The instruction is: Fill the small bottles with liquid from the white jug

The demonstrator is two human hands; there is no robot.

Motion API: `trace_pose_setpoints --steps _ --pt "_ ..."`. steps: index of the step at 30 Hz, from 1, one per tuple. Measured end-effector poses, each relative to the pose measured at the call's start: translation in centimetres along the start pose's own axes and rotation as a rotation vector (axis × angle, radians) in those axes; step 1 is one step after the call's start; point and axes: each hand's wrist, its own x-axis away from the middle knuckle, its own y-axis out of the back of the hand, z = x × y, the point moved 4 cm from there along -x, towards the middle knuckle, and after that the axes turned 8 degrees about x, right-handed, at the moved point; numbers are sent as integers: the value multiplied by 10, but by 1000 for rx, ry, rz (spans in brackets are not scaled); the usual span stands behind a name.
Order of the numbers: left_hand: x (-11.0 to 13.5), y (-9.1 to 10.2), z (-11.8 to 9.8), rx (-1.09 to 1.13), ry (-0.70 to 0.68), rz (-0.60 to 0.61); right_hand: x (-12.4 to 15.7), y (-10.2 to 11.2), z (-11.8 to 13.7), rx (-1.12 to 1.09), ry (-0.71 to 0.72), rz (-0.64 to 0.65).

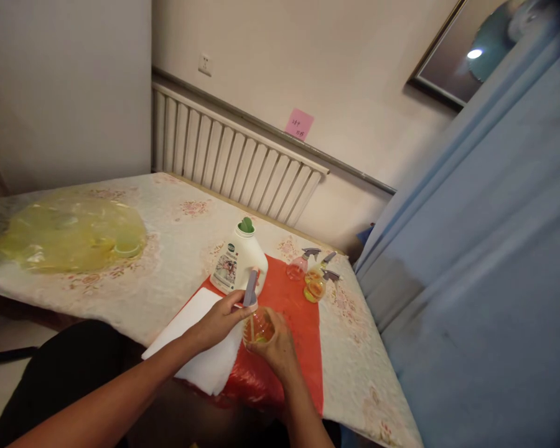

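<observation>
Between my two hands is a clear spray bottle (256, 326) with amber-looking liquid low inside and a grey trigger head (251, 287). The fingers of my left hand (224, 316) close round the collar below the trigger head. My right hand (277, 345) wraps the bottle's rounded body from the right. Just behind them a white jug (240, 258) with a printed label stands upright, something green in its mouth. White paper towel (210, 348) lies under my left forearm, on a red plastic sheet (303, 348).
Several small spray bottles, among them a pink one (297, 268) and a yellow one (315, 288), stand at the red sheet's back right. A yellow plastic bag (74, 233) lies on the floral tablecloth (172, 249) at left. A blue curtain (471, 249) borders the right side; a radiator (233, 152) runs behind.
</observation>
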Motion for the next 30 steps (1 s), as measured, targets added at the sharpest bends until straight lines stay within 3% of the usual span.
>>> trace_pose_setpoints --steps 10,17,25,30 --pt "-1 1 -3 45 43 109 1 -5 -3 -202 -137 133" --pt "-4 -3 -6 202 112 177 5 -5 1 -248 -114 97" --pt "-13 -5 5 267 111 8 7 -3 2 -213 -135 70" --pt "-14 -8 6 310 139 23 7 -4 1 -248 -153 105"
